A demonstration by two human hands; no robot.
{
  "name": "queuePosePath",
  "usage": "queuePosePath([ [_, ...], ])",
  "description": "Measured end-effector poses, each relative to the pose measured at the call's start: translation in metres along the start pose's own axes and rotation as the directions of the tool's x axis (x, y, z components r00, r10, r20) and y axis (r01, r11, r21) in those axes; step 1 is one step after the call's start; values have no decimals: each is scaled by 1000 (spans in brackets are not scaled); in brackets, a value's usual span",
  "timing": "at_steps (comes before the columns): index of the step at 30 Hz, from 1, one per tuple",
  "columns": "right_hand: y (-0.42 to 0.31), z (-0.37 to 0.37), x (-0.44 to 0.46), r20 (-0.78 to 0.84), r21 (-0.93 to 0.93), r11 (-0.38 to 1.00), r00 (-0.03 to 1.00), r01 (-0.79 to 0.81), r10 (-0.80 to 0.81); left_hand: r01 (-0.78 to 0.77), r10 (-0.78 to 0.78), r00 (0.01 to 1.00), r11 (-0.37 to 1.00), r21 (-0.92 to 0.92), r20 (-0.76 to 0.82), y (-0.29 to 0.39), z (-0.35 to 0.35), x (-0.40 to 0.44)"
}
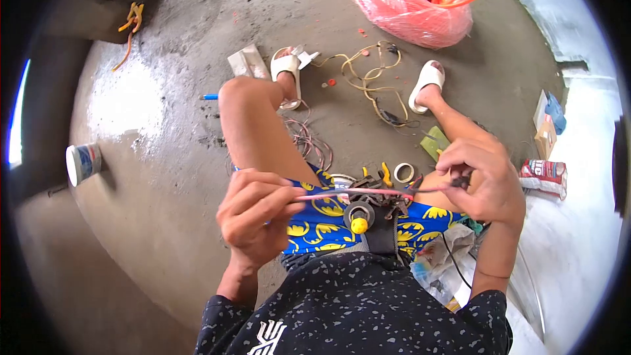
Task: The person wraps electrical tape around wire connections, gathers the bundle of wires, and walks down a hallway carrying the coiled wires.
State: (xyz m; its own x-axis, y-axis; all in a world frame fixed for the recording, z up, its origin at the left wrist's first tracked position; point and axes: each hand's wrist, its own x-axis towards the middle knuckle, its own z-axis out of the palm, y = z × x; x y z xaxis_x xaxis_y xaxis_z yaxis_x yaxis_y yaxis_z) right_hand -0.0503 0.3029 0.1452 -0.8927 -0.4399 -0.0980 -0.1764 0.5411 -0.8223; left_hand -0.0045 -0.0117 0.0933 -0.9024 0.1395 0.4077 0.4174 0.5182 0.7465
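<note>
A pink and dark electrical wire (381, 191) stretches across my lap between both hands, with a black section along its middle. My left hand (256, 213) is closed, its fingers pinching the wire at the left end. At the other end, my right hand (486, 181) grips the wire between thumb and fingers, with a small dark piece beside the fingertips that I cannot make out. Below the wire, a tool belt (381, 233) on my lap carries a black tape roll (348, 215), a yellow-ended tool (359, 225) and yellow-handled tools (386, 175).
A plastic-wrapped coil of orange tubing (411, 10) lies on the concrete floor ahead. Tangled yellowish cord (365, 82) and thin loose wires (309, 144) lie near my feet. A white bucket (83, 163) is at left, a red-and-white bag (544, 179) at right.
</note>
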Motion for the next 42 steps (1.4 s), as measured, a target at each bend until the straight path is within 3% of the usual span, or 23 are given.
queuePosePath([
  [5, 0, -12, 0, 43, -152, 988, 999, 13, -7, 78, -75, 994, 996, 34, -76, -16, -6, -9],
  [7, 0, -11, 0, 61, -158, 987, 998, 24, -15, 82, -78, 994, 996, 44, -71, -20, -7, -13],
  [10, 3, -8, -1, -8, -125, 989, 997, 80, -81, 79, -74, 994, 995, 61, -81, -24, -7, -15],
  [13, -1, -8, -2, -83, -117, 992, 995, 42, -52, 74, -65, 992, 994, 78, -111, -24, -7, -17],
  [16, -2, -11, 1, -44, -85, 993, 995, 82, -86, 66, -50, 987, 992, 104, -150, -24, -8, -18],
  [19, 2, -11, 6, -80, -17, 948, 944, 319, -319, 55, -34, 985, 991, 120, -167, -22, -10, -19],
  [22, -2, -10, 5, -121, -76, 921, 914, 381, -388, 50, -29, 986, 991, 121, -167, -22, -11, -21],
  [31, -11, -12, 2, -154, -76, 944, 932, 320, -328, 12, 20, 977, 989, 150, -214, -22, -12, -23],
  [36, -10, -6, 4, -195, -37, 930, 910, 366, -366, -24, 71, 959, 985, 174, -273, -24, -12, -27],
  [39, -9, -5, 3, -227, -28, 935, 909, 352, -349, 5, 39, 955, 989, 149, -295, -24, -12, -27],
  [42, -8, -4, 4, -235, -18, 919, 891, 395, -388, 113, -89, 977, 986, 123, -191, -21, -13, -23],
])
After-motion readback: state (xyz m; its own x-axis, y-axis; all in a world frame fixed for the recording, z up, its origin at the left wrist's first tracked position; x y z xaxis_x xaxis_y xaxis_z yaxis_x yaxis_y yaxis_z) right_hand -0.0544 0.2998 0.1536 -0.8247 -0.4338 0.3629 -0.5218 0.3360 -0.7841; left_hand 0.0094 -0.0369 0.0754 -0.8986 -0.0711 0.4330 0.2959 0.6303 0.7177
